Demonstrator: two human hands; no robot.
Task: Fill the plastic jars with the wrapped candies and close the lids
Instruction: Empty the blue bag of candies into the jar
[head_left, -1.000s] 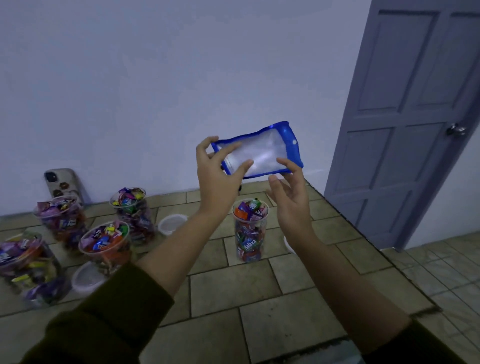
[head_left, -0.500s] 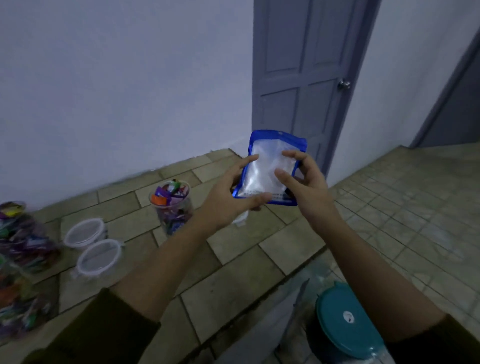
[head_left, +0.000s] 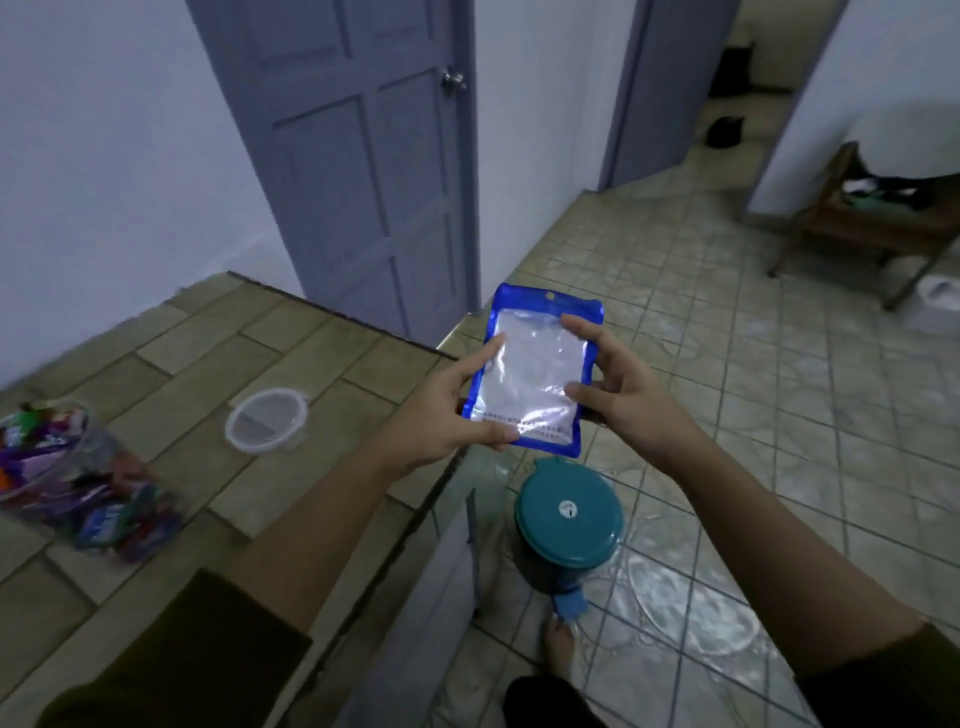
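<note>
both hands on the pouch (head_left: 535, 374): left hand (head_left: 441, 415) pinches its lower left corner, right hand (head_left: 623, 395) pinches its right side. pouch is flat and looks empty. it is held out past the counter's (head_left: 208, 338) right edge, above the teal lidded bin (head_left: 569, 525) on the floor.

jar (head_left: 78, 478) of wrapped candies (head_left: 104, 519) sits at the counter's left edge, blurred, open. loose lid (head_left: 267, 421) lies mid-counter, well apart from the jar.

likely step: bin the pouch, then cap the jar. the bin is shut, so free one hand first.

open floor to the right. counter edge is close under the left forearm. a foot (head_left: 558, 644) is near the bin's base.
</note>
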